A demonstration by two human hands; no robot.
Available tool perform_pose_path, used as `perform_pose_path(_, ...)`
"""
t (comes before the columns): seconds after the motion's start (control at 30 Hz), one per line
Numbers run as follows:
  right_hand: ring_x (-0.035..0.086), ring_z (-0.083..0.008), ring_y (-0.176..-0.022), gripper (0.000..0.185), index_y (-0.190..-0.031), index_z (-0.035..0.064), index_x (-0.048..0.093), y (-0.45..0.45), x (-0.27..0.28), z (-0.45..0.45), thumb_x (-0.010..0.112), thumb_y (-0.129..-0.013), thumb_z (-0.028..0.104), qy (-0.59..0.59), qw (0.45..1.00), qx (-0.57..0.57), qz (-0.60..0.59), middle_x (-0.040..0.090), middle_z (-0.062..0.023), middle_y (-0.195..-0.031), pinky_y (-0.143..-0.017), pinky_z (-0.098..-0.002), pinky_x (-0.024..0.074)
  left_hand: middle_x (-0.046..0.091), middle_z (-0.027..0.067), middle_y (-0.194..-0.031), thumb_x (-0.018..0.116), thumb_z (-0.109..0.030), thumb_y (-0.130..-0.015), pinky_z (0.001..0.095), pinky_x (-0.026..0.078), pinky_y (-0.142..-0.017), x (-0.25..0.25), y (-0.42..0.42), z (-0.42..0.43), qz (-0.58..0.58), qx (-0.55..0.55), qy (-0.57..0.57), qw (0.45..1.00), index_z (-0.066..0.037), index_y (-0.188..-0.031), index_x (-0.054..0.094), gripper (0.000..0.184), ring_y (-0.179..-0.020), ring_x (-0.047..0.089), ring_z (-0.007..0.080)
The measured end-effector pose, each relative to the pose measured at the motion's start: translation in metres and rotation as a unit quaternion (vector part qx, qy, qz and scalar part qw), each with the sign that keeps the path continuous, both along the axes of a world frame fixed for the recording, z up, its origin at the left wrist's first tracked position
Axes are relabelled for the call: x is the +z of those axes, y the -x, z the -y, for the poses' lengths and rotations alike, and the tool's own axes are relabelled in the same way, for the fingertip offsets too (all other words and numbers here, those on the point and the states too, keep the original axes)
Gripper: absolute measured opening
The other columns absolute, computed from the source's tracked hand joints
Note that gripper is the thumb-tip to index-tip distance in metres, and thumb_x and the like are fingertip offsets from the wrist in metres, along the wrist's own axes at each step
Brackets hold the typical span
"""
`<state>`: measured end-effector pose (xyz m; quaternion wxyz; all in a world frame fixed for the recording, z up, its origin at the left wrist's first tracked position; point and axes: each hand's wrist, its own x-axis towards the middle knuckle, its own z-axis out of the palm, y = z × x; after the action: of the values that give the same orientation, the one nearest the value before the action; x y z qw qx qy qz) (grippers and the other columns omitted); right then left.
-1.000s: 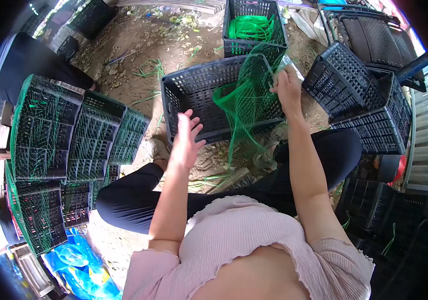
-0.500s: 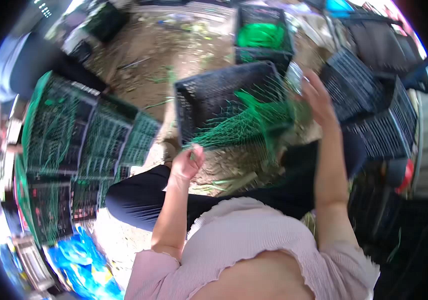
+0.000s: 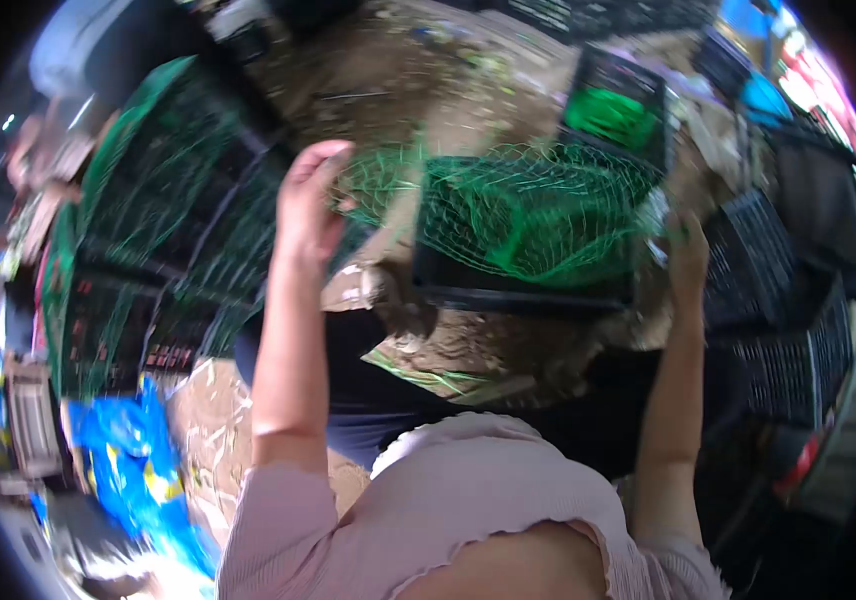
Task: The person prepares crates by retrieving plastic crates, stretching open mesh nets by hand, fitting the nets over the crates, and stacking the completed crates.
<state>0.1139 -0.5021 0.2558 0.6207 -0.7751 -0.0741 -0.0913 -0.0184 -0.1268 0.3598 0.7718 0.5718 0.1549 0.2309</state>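
A green net (image 3: pixel 538 215) is stretched wide over the black crate (image 3: pixel 528 298) in front of me. Its left end is pinched in my left hand (image 3: pixel 315 195), raised left of the crate. At the crate's right side my right hand (image 3: pixel 686 235), smeared by motion, is closed on the net's other end. Denser folds of the mesh hang over the middle of the crate, whose inside shows through it.
Net-covered stacked crates (image 3: pixel 163 200) stand at the left, with a blue plastic bag (image 3: pixel 133 450) below. Behind is a crate holding green strips (image 3: pixel 608 115). Black crates (image 3: pixel 788 365) are stacked at the right. A person in dark trousers (image 3: pixel 148 45) is at the upper left.
My left hand has closed on the net and moved left and up, spreading it across the crate. My right hand has shifted right. The view has turned left.
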Motion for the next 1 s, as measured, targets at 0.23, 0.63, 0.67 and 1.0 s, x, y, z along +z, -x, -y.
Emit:
perform_pose_path(0.23, 0.054, -0.0353, -0.073, 0.011, -0.088, 0.0068, 0.050, -0.014, -0.066, 0.034, 0.046, -0.080, 0.012, 0.406, 0.913, -0.035, 0.019, 0.056, -0.0168, -0.076, -0.063, -0.0401, 0.0412, 0.045, -0.0007, -0.059, 0.059, -0.010, -0.072, 0.0198, 0.040, -0.042, -0.113, -0.015, -0.029, -0.366, -0.422, -0.354, 0.751, -0.004, -0.097, 0.050, 0.028, -0.045, 0.044, 0.0065)
perform_pose_path(0.63, 0.057, -0.0316, -0.071, 0.033, -0.114, 0.0056, 0.042, -0.018, -0.217, 0.075, 0.042, -0.082, 0.017, 0.488, 0.867, -0.065, -0.072, 0.058, -0.0194, -0.079, -0.064, -0.0397, 0.0437, 0.030, -0.0065, -0.054, 0.040, -0.017, -0.086, 0.0197, 0.023, -0.035, -0.169, -0.030, -0.050, -0.172, 0.003, 0.363, 0.916, -0.012, -0.070, 0.042, 0.017, -0.042, 0.028, 0.0049)
perform_pose_path(0.67, 0.056, -0.0297, -0.069, 0.029, -0.109, 0.0048, 0.045, -0.028, -0.213, 0.079, 0.041, -0.082, 0.016, 0.359, 0.916, -0.066, -0.166, 0.057, -0.0165, -0.076, -0.063, -0.0391, 0.0437, 0.032, -0.0066, -0.054, 0.040, -0.018, -0.087, 0.0193, 0.023, -0.036, -0.166, -0.029, -0.037, -0.215, -0.023, 0.299, 0.929, -0.012, -0.072, 0.044, 0.017, -0.042, 0.029, 0.0043)
perform_pose_path(1.0, 0.049, -0.0181, -0.058, 0.014, -0.080, 0.0074, 0.054, -0.070, -0.126, 0.115, 0.044, -0.079, 0.018, -0.180, 0.902, -0.172, -0.353, 0.052, -0.0047, -0.070, -0.051, -0.0320, 0.0393, 0.051, 0.0086, -0.057, 0.052, -0.029, -0.081, 0.0331, 0.038, -0.051, -0.244, 0.021, -0.004, -0.268, -0.118, -0.416, 0.861, -0.004, -0.060, 0.052, 0.032, -0.051, 0.046, 0.0209)
